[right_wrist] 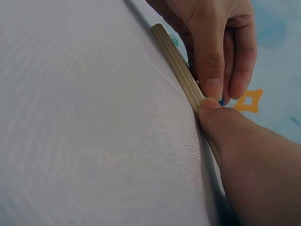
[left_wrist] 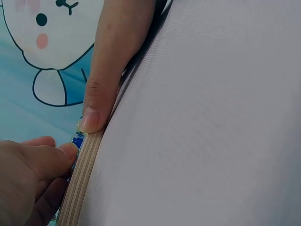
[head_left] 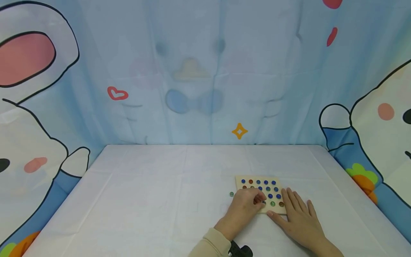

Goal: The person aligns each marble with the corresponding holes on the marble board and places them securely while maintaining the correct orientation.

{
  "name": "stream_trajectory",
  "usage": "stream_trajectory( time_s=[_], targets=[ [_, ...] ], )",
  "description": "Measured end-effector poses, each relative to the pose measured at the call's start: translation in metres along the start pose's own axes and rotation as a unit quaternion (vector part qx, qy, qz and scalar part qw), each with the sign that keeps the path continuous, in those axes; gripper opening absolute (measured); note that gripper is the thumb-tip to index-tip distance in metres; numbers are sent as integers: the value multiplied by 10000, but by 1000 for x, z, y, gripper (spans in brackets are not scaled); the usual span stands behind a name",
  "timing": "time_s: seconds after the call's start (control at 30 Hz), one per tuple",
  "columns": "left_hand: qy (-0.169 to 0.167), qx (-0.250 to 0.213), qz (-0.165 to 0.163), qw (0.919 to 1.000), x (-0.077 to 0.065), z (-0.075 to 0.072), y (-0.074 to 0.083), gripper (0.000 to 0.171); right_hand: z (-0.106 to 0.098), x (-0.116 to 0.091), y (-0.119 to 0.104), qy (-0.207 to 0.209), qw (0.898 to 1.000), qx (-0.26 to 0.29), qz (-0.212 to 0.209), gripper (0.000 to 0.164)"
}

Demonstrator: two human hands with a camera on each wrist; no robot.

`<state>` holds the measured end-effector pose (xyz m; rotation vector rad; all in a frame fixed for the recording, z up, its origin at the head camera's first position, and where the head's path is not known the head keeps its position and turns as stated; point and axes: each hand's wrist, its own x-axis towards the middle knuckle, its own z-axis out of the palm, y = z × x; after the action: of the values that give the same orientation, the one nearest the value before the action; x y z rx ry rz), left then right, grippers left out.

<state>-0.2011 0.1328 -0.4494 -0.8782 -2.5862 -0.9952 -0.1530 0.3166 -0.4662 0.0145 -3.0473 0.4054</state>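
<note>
A pale wooden board point(head_left: 269, 209) lies on the white table, with rows of blue, green and brown glass marbles set in its face. My left hand point(head_left: 244, 204) reaches over its front left part, thumb and fingertips pinching a marble low on the board. In the left wrist view, a blue marble point(left_wrist: 77, 140) shows beside the left thumb. My right hand point(head_left: 301, 223) lies with fingers straight along the board's right side, its thumb point(right_wrist: 210, 104) pressing the near edge. The left hand covers several marbles in the head view.
One loose green marble point(head_left: 231, 194) sits on the table just left of the board. The white cloth point(head_left: 144, 200) covers the tabletop. A blue cartoon-printed curtain point(head_left: 192, 117) hangs behind the table and along its sides.
</note>
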Motion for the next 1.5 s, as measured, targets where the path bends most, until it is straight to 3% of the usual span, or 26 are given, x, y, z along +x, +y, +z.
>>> stream_trajectory(
  time_s=[0.5,0.87,1.1,1.5],
  targets=[
    [-39,113,86,9999,-1,-4,3,14,1,0,-2,-2,10000,-12,26,107],
    [-125,-391,-57,9991,-3,-10,1,14,1,0,-2,-48,10000,-20,29,107],
    [-24,-701,22,9975,-2,-21,-1,13,3,1,1,1,10000,-15,56,109],
    [172,-1157,-179,9930,0,-41,-9,11,4,2,2,15,9999,-83,72,109]
  ],
)
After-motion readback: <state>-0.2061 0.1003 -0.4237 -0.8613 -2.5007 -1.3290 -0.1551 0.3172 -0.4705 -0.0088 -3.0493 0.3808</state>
